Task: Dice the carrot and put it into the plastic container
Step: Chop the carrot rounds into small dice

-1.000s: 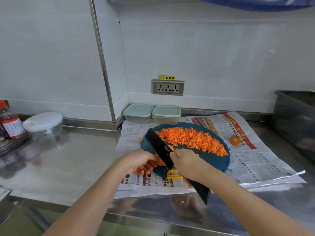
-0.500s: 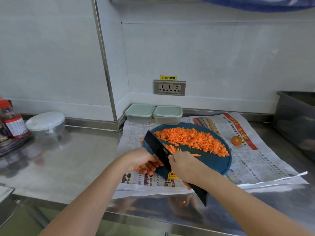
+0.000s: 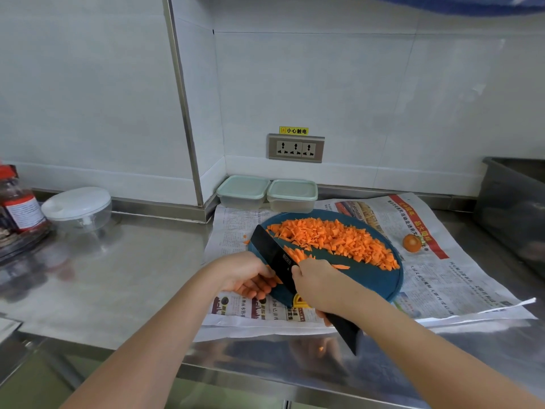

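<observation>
Right hand [image 3: 318, 287]: clenched round the handle of the knife [image 3: 271, 252]; the black blade rests edge-down on the board [image 3: 362, 276], along its left side, tip pointing away from me.
Left hand [image 3: 244, 274]: at the board's left edge, fingers curled down over carrot strips [image 3: 277, 280], knuckles against the blade's flat.
Dice [image 3: 333, 239]: an orange heap in a band across the far half of the board; a few loose cuts lie just right of the blade.
Stub [image 3: 412, 242]: one round carrot end, off the board to its right, on the paper [image 3: 442, 276].
Paper: spread under the board, over the steel surface [image 3: 132, 276].
Tubs [image 3: 243, 191]: two, lids on, side by side just behind the board, against the wall.
Lidded bowl [image 3: 77, 208] and bottle [image 3: 17, 208]: far left of the board.
Grey bin [image 3: 516, 208]: far right of the board.
</observation>
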A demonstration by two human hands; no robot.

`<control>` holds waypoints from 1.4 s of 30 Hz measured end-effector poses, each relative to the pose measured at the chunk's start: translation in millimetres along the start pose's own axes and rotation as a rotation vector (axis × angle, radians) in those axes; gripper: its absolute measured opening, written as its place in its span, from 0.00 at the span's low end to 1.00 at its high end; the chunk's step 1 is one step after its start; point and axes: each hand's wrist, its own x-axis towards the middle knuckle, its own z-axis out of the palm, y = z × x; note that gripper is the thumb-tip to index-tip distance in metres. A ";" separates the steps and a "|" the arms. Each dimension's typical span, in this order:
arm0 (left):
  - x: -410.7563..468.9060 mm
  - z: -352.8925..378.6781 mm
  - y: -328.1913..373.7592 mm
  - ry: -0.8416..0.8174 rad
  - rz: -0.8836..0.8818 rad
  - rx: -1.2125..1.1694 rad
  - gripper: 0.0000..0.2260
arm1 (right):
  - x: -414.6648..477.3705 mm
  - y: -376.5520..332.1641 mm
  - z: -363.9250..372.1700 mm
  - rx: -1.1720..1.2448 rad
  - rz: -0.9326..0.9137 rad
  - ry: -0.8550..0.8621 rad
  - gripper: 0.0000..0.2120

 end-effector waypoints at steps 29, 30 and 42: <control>-0.4 8.9 -2.5 0.187 -0.015 0.122 0.10 | -7.9 6.7 -6.3 0.462 0.120 -0.010 0.15; -0.8 8.8 -2.6 0.219 0.005 0.114 0.10 | -11.0 13.5 -13.3 0.555 0.152 0.013 0.16; 10.0 47.2 0.4 0.630 0.129 0.324 0.23 | -29.3 76.2 -42.9 0.760 0.289 0.168 0.18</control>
